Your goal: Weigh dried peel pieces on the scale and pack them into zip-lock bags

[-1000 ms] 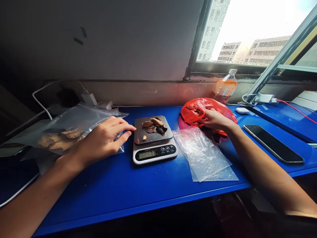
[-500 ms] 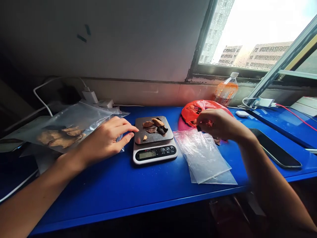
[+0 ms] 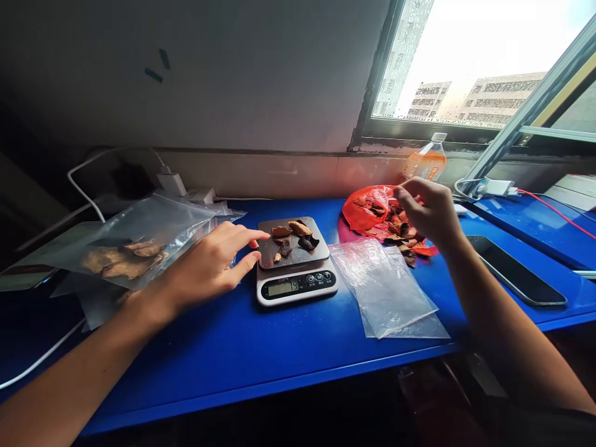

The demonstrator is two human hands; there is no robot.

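A white kitchen scale (image 3: 298, 284) with a grey top plate and a small display stands on the blue table. Several dried, curled brown peel-like pieces (image 3: 298, 228) lie on its plate. My left hand (image 3: 218, 257) is at the plate's left edge, thumb and index finger apart, with nothing seen between them. To the right, an open red plastic bag (image 3: 361, 217) spills more dried pieces (image 3: 405, 233). Over its far rim is my right hand (image 3: 431, 205), fingers curled and pinched together. Whether they grip the rim or a small piece is hidden.
Clear plastic bags (image 3: 391, 292) lie flat right of the scale. A zip bag (image 3: 135, 248) with larger dried slices rests at left. A phone (image 3: 516, 270), an orange drink bottle (image 3: 426, 158), a white charger (image 3: 171, 183) and cables surround the space.
My right hand has risen and moved right, uncovering the dried pieces by the red bag. My left thumb and index finger have spread wider. A dark piece on the scale sits differently.
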